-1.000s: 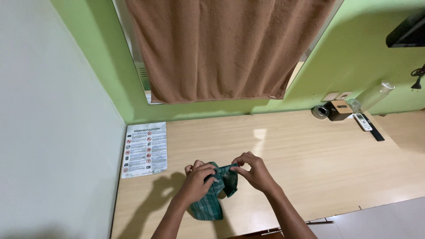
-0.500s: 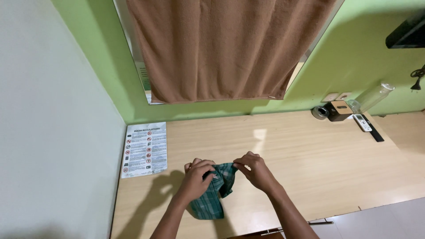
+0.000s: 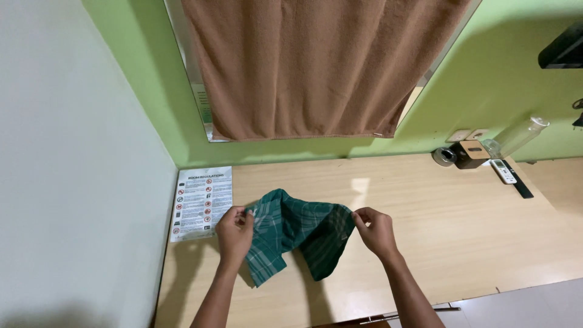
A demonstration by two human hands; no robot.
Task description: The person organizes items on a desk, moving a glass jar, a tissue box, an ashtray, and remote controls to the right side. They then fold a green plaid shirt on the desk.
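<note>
Left hand (image 3: 235, 231) and right hand (image 3: 375, 229) each pinch an upper corner of the dark green plaid cloth (image 3: 296, 238), stretched between them above the pale wooden table (image 3: 425, 243): apparently unfolding step; lower edge hangs bunched, needing flattening.

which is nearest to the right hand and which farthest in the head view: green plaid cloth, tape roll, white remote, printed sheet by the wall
From the right hand:
1. green plaid cloth, pinched in it, to its left.
2. tape roll, up and right by the wall.
3. white remote, farther right; printed sheet, far left. Too close to call.
</note>
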